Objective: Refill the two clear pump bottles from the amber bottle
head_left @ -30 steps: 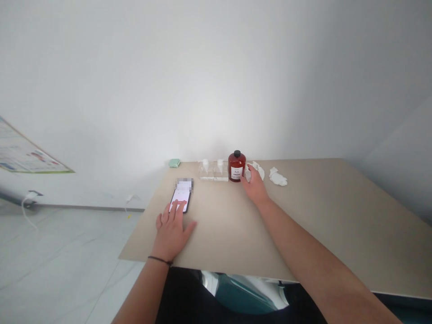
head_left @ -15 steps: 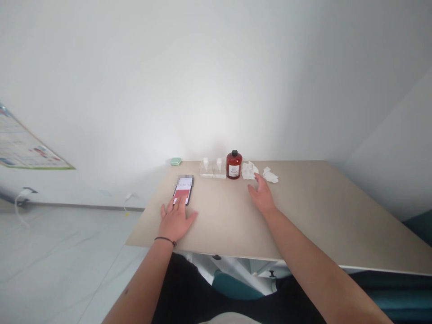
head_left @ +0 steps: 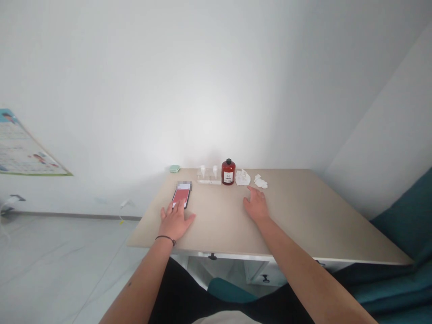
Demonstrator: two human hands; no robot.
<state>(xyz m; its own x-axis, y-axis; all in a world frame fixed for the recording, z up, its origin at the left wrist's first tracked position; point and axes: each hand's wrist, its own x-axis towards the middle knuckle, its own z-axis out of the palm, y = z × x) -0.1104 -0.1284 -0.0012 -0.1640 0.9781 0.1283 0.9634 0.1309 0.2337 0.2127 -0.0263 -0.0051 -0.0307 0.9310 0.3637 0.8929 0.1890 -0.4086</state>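
Note:
My left hand (head_left: 176,220) lies over the lower end of a phone (head_left: 182,193), its fingers spread and the fingertips on the lit screen. The screen has a large red block in it. My right hand (head_left: 255,204) hovers or rests on the right half of the desk, fingers slightly bent and apart from the thumb, with nothing in it. Just beyond it lie two crumpled tissues, a larger tissue (head_left: 242,177) and a smaller tissue (head_left: 261,182). A dark red bottle (head_left: 228,173) with a black cap and white label stands left of them.
Against the wall, a clear holder (head_left: 209,182) with two white-capped small bottles stands beside the red bottle. A small green box (head_left: 174,168) sits at the desk's back left corner. The desk (head_left: 303,216) has drawers below; a teal curtain (head_left: 401,216) hangs at right.
The view has shifted a little, so the desk things sit lower in it. My right hand has drawn back slightly from the tissues. The left hand stays on the phone, and the screen's red block looks larger.

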